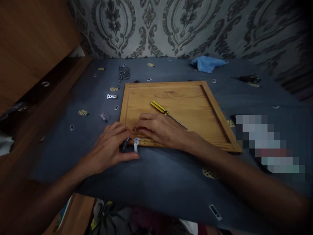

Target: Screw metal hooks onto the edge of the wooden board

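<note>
A framed wooden panel (171, 98), like a cabinet door, lies flat with its recessed side up. At its near left corner a metal hinge (136, 144) sits against the frame's edge, where several small dark holes show. My left hand (110, 147) curls around this hinge, fingertips at its upper end and thumb by its lower end. Fingers bent and drawn together, my right hand (158, 129) rests on the panel close to the left fingertips; anything pinched in it is too small to make out. Just beyond it, a screwdriver (168, 114) with a yellow-and-black handle lies on the panel.
Two loose metal pieces, a hinge (111, 96) and a smaller one (103, 117), lie left of the panel on the blue patterned cloth (156, 176). Further back are a bag of hardware (124, 73) and a blue cloth (207, 64). Wooden furniture (31, 42) borders the left side.
</note>
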A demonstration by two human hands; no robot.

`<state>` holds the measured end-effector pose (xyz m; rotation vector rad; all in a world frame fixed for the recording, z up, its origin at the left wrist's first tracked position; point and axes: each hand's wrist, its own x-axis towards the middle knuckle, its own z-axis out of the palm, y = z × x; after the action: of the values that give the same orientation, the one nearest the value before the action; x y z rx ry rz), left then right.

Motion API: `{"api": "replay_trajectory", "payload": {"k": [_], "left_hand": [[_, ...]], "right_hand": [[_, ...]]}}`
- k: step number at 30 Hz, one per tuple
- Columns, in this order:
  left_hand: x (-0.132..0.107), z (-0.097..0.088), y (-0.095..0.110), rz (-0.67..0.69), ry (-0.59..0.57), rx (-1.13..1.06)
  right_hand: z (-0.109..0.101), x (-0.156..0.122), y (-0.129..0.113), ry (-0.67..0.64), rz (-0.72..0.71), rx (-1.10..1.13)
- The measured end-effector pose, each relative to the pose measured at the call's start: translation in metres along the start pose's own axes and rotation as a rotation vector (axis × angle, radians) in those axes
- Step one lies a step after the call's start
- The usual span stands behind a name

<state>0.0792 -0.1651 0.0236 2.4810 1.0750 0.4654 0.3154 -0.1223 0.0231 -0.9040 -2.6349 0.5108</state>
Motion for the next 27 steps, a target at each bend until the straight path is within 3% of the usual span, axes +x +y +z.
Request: {"api": "replay_trajectory", "payload": {"k": [8,19,23,27], "left_hand": [[0.000,0.000,0.001,0.005,0.005,-0.004],[0.000,-0.002,0.001,0.027,-0.003,0.015],[0.000,-0.003,0.002,0.023,-0.012,0.010],[0.001,-0.004,0.003,0.024,-0.012,0.009]], "right_hand": [[-0.001,0.016,-0.010,-0.111,0.006,-0.086],[-0.005,0.020,-0.019,-0.144,0.057,-0.151],[0.002,0.017,-0.012,-0.009,0.074,0.054],[0.003,0.008,-0.008,0.130,0.165,0.607]]}}
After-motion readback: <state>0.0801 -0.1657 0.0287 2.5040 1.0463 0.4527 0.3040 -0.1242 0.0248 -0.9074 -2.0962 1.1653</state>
